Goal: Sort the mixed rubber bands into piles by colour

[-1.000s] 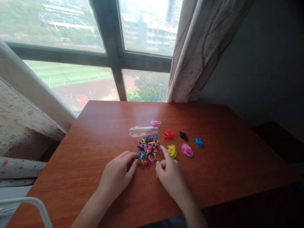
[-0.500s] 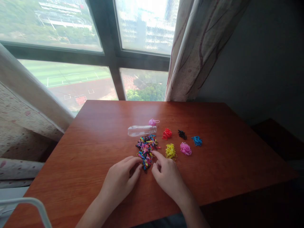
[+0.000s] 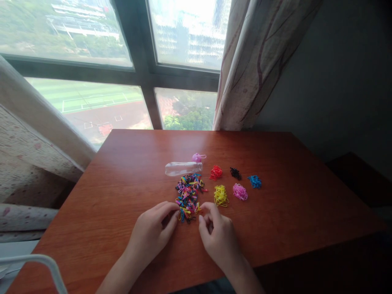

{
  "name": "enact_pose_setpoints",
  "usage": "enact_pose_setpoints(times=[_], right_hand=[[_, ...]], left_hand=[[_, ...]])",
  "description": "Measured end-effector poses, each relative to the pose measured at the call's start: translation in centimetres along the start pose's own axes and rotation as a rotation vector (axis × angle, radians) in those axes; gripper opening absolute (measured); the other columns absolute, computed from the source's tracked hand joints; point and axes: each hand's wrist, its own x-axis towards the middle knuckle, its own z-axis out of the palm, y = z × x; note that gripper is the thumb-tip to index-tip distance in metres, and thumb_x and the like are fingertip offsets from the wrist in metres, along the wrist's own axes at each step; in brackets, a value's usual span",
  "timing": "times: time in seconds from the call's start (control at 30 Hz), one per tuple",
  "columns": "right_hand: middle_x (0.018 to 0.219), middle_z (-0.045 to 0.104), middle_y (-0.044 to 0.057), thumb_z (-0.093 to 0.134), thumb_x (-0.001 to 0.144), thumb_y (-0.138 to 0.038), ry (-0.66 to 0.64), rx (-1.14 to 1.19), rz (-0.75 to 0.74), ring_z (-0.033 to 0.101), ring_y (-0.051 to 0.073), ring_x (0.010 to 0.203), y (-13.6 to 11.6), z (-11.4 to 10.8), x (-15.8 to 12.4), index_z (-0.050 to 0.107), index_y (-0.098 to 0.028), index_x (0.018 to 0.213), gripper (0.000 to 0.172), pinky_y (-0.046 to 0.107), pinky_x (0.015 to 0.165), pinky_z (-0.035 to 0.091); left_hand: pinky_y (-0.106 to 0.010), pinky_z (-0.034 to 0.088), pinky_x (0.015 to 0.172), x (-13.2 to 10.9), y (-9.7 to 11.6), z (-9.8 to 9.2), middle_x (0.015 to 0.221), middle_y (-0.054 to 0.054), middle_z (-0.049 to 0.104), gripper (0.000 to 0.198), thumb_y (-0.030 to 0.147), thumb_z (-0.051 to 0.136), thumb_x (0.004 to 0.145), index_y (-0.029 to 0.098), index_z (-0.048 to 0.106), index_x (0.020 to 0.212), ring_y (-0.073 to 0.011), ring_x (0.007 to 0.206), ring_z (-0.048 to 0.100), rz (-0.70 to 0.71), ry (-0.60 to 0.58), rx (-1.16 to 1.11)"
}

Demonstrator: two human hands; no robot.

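The fingers of your right hand (image 3: 219, 228) are standing slightly spread; I cannot tell whether your left hand (image 3: 153, 228) is pinching anything. Both are flanking the mixed bands (image 3: 187, 192), well inside the tabletop's (image 3: 137, 159) near edge; yellow bands (image 3: 221, 196) are sitting nearer its right edge.

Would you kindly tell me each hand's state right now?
Left hand: at the mixed pile of bands; whether it grips any cannot be told.
Right hand: slightly open beside the pile, nothing visibly held.
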Motion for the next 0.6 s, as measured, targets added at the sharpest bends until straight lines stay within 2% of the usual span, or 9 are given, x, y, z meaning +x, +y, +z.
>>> enact_pose_setpoints(times=[0.17, 0.4, 0.6], right_hand=[[0.073, 0.066, -0.001, 0.051, 0.089, -0.015, -0.041, -0.127, -0.086, 0.062, 0.016, 0.067, -0.22, 0.01, -0.16, 0.061, -0.022, 0.092, 0.012, 0.024, 0.064, 0.036], [0.078, 0.068, -0.001, 0.052, 0.089, -0.013, -0.052, -0.159, -0.112, 0.062, 0.015, 0.071, -0.35, 0.27, 0.00, 0.065, -0.022, 0.092, 0.016, 0.023, 0.066, 0.035], [0.074, 0.066, -0.001, 0.052, 0.088, -0.012, -0.049, -0.197, -0.102, 0.061, 0.014, 0.069, -0.38, 0.38, 0.07, 0.063, -0.022, 0.087, 0.015, 0.023, 0.063, 0.032]], left_hand=[[-0.025, 0.047, 0.069, -0.12, -0.09, 0.41, 0.088, -0.001, 0.071, 0.017, 0.027, 0.050, 0.094, 0.024, 0.066, 0.097, -0.0152, 0.075, 0.065, 0.034, 0.012, 0.044], [-0.025, 0.049, 0.072, -0.02, -0.14, 0.58, 0.091, -0.001, 0.072, 0.016, 0.027, 0.051, 0.093, 0.025, 0.066, 0.097, -0.0167, 0.081, 0.068, 0.044, 0.023, 0.088], [-0.025, 0.050, 0.072, 0.01, -0.28, 0.64, 0.092, -0.001, 0.073, 0.016, 0.028, 0.051, 0.093, 0.026, 0.066, 0.098, -0.0168, 0.082, 0.069, 0.057, 0.030, 0.102]])
